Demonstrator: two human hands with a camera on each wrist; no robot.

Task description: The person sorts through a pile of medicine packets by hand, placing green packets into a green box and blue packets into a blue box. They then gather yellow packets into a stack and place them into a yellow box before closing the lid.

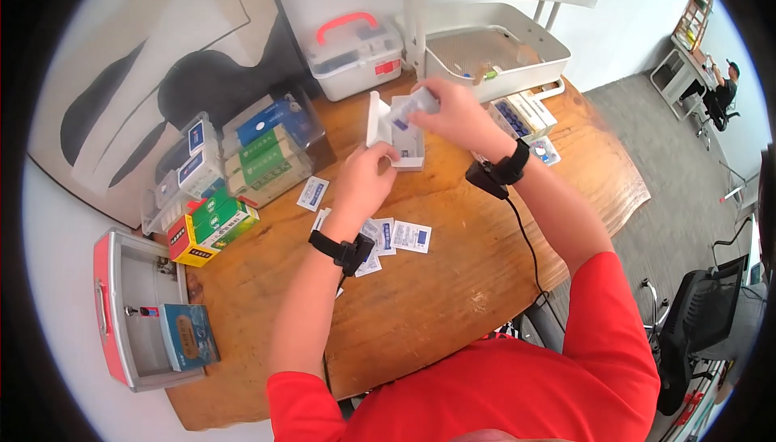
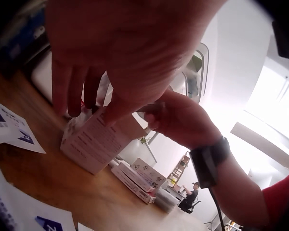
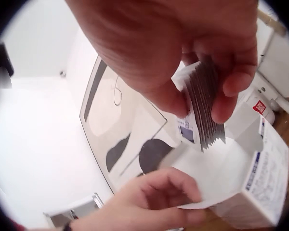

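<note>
A white paper carton stands with its top flaps up on the wooden table. My left hand holds its near edge, thumb and fingers at the flap. Over the opening, my right hand pinches a thick stack of flat sachets between thumb and fingers. The right wrist view shows the stack's lower end right at the mouth of the carton, whose printed side faces right. Several loose white-and-blue sachets lie on the table near the left wrist, and a single sachet lies farther left.
Behind the carton are a clear storage box with a red handle and a white trolley. Clear bins of medicine boxes and a yellow-green box stand left, beyond an opened metal case. Small cartons sit right.
</note>
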